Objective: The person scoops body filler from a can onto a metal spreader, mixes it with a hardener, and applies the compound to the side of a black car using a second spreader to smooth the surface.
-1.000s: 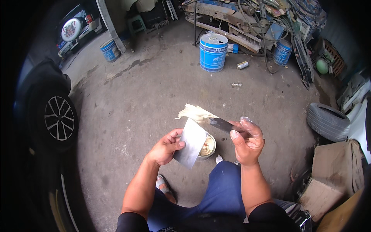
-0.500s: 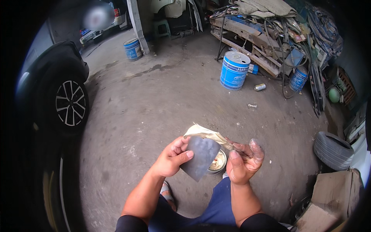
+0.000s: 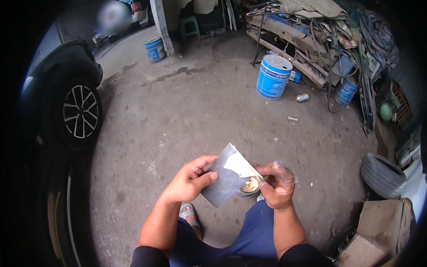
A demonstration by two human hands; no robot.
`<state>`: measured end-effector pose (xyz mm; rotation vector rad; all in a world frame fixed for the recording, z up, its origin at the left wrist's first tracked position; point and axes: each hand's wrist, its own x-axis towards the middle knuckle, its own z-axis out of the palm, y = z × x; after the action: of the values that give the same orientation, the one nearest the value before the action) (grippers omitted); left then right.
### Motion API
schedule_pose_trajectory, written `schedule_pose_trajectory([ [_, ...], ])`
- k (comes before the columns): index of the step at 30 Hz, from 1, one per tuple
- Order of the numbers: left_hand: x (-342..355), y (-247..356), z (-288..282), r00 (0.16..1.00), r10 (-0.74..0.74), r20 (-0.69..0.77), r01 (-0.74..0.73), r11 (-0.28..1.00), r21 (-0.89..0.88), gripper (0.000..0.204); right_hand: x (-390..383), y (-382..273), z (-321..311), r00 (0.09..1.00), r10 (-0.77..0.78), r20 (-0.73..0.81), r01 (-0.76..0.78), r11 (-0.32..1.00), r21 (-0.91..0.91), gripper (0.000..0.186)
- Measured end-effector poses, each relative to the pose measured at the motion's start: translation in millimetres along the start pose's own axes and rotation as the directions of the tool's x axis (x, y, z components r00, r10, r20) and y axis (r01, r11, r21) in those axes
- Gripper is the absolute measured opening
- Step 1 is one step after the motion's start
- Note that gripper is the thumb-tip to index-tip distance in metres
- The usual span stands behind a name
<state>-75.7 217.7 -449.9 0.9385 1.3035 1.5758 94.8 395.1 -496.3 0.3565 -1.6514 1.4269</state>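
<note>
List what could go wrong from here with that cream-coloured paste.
The cream-coloured paste reaches the edge of the grey sheet, so some might drop off.

The right hand is smeared, so its grip could slip.

The open tin appears close to the blue trouser leg; a knee movement might knock it.

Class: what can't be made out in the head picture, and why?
Head view:
Left hand: some fingertips hidden behind the grey sheet.
Paste pot: left side hidden by that sheet.
Round pale thing, top left: blurred.
Dark car: cut off by the picture's dark rim.
</note>
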Motion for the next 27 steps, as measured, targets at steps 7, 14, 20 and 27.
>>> schedule_pose_trajectory([
  [7,1,-7,-3,1.0,-0.009,-0.013,0.009,0.998,0.064,0.034,4,-2,-6,0.998,0.0,0.055,0.017,0.947,-0.321,0.079],
  [14,5,-7,2,0.998,-0.047,-0.032,0.05,0.993,0.107,0.035,8,-2,-23,0.987,0.027,0.158,0.062,0.842,-0.536,0.077],
  [20,8,-9,6,0.999,-0.033,-0.033,0.037,0.994,0.104,0.034,5,6,-25,0.99,0.04,0.134,0.054,0.771,-0.634,0.077],
  [27,13,-18,7,0.995,0.005,-0.099,-0.008,1.0,-0.031,0.037,-11,27,-47,0.983,0.181,-0.003,-0.145,0.777,-0.612,0.068],
])
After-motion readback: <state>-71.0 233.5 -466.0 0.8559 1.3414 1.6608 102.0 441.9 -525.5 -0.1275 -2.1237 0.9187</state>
